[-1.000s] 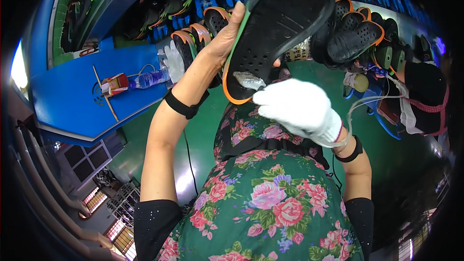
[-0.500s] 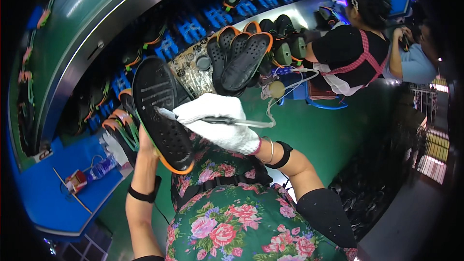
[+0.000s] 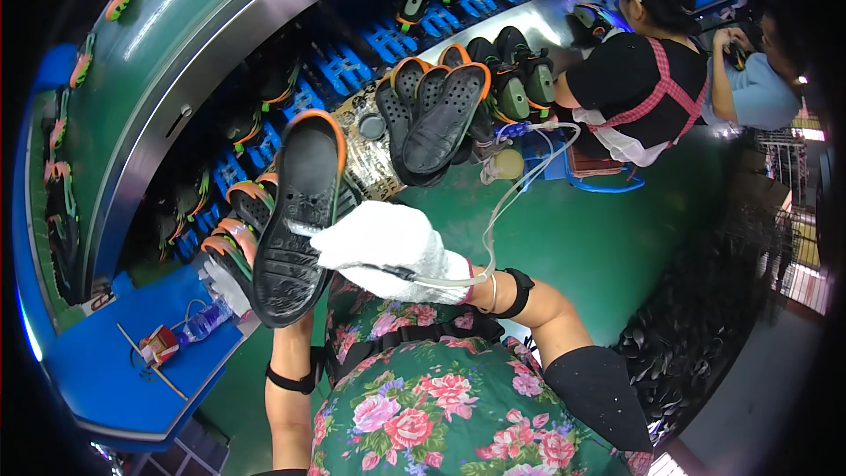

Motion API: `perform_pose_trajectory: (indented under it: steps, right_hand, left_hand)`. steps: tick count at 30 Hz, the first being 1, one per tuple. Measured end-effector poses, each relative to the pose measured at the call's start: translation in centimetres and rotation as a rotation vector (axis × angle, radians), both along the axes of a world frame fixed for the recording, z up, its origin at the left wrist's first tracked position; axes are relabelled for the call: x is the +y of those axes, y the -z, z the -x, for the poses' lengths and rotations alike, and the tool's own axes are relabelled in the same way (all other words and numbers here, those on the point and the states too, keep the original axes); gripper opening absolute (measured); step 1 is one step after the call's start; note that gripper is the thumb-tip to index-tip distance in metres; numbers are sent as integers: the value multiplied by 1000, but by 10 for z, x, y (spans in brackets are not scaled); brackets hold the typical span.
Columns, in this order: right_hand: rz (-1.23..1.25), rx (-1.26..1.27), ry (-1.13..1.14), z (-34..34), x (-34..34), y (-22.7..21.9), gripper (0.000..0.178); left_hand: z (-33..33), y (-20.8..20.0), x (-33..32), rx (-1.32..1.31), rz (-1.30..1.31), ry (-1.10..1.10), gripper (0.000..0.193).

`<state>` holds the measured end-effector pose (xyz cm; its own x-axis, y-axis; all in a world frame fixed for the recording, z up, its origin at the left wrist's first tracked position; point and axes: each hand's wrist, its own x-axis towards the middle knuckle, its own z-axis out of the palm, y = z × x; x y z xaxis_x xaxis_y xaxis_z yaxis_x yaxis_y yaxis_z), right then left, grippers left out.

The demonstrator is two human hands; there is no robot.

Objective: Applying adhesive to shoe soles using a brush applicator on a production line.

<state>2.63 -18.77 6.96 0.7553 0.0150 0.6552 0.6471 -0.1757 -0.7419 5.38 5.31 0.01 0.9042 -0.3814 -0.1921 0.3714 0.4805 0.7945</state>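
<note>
A black shoe sole [image 3: 304,178] with an orange rim stands nearly upright in front of me, its holed inner face toward me and the orange end on top. My left hand [image 3: 295,331] supports it from behind at the lower end; its fingers are hidden by the sole. My right hand [image 3: 388,242], in a white knitted glove, is closed round a brush [image 3: 304,229] with a pale tip. The tip touches the sole's middle, where the surface looks wet. A clear tube [image 3: 480,275] runs from the brush's rear end past my wrist.
More black soles [image 3: 441,119] are piled on a taped board [image 3: 368,159] ahead. Orange-edged soles [image 3: 231,251] lie at left, near a blue table [image 3: 97,370] with a bottle [image 3: 204,321]. A conveyor with blue racks [image 3: 339,69] curves behind. A co-worker [image 3: 634,88] sits at right.
The sole has been turned end for end: its orange end has gone from the bottom to the top. My left forearm has shifted right; the gloved hand has dropped slightly, still holding the brush.
</note>
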Motion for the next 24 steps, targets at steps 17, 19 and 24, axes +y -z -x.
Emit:
perform_pose_trajectory:
  steps: [17, 19, 24]
  right_hand:
    - [443, -126, 141, -37, -5, -47, 34]
    - [497, -65, 32, -27, 1, -45, 36]
    - [227, 15, -43, -29, 4, -50, 31]
  left_hand:
    - [22, -28, -53, 411, 237, 47, 85]
    - [22, -15, -48, 374, 628, 95, 72]
    - [20, -9, -41, 396, 683, 94, 74]
